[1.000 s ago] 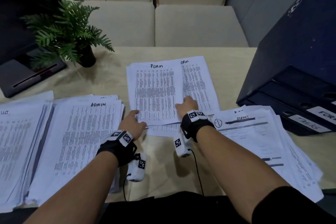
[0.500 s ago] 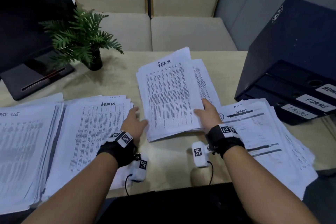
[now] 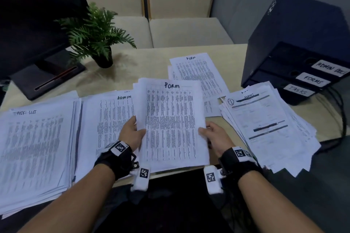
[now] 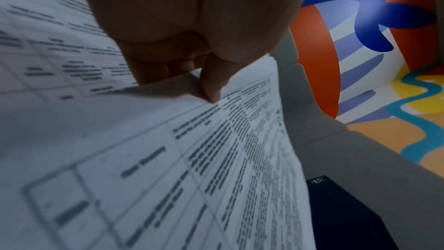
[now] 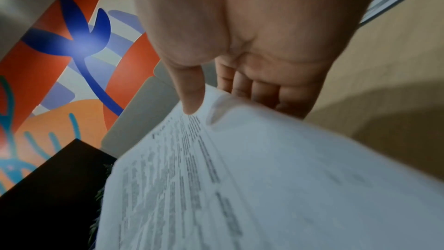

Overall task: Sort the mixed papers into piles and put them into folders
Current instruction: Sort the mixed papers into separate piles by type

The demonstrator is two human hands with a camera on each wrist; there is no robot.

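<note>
The sheaf headed "FORM" [image 3: 170, 125], which lay flat on the worktop [image 3: 144, 66] a second ago with both hands at its near edge, is now lifted and drawn in toward the person. It is held off the surface, tilted up to face them. The left grip [image 3: 130, 134] grasps its left edge, thumb on the printed face and fingers curled behind. The right grip [image 3: 214, 136] grasps the right edge the same way, thumb on top and fingers underneath. The wrist views show the sheaf as several sheets thick, their edges slightly fanned.

A few loose FORM sheets [image 3: 197, 73] lie where the sheaf was, beyond its top edge. Just left of the sheaf is the ADMIN pile [image 3: 108, 119], partly covered by it in the head view, and further left the TASK LIST pile [image 3: 36, 147]. To the right sprawls a fanned FORMS pile [image 3: 269, 125]. Behind that, dark folders [image 3: 310, 79] are stacked flat, labelled ADMIN DOC, FORMS and TASKS. A potted fern [image 3: 100, 38] and a monitor [image 3: 34, 24] stand at the far left.
</note>
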